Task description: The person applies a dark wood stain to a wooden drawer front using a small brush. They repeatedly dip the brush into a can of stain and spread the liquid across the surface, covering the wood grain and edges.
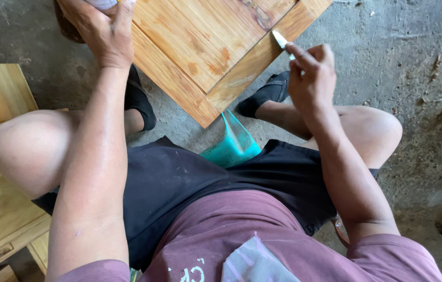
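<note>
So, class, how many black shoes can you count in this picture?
2. One black shoe sits below the left hand, beside the wooden panel; the other black shoe lies under the right hand. None appear hidden.
</note>
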